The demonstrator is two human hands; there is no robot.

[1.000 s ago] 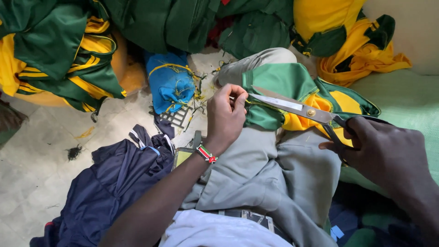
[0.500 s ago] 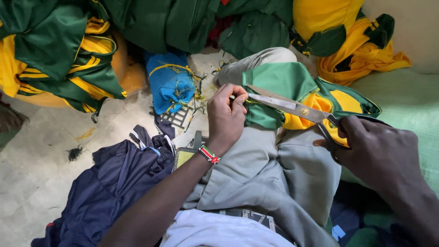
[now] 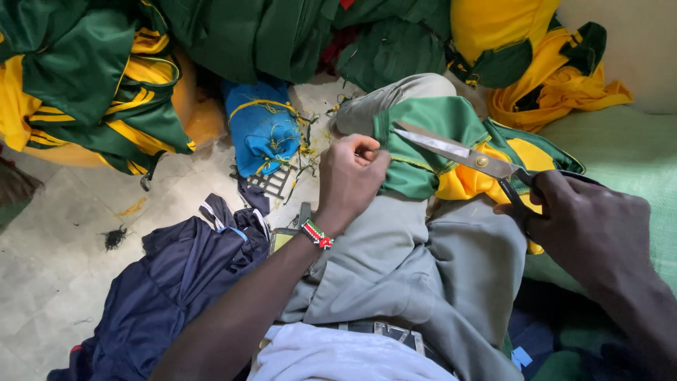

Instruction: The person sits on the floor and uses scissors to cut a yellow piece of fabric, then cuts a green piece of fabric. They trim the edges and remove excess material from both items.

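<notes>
The left hand (image 3: 350, 182) is closed, pinching the edge of a green and yellow garment (image 3: 451, 159) that lies over the person's knee. The right hand (image 3: 585, 229) grips the handles of a pair of scissors (image 3: 458, 153), whose blades lie across the garment and point toward the left hand. A blue bag (image 3: 262, 127) sits on the floor beyond the knee, and a navy garment (image 3: 176, 275) lies left of the knee.

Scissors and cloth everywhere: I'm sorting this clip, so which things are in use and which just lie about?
In use: scissors, green and yellow garment, left hand, right hand.
Lying about: navy garment, blue bundle, green and yellow pile.
</notes>
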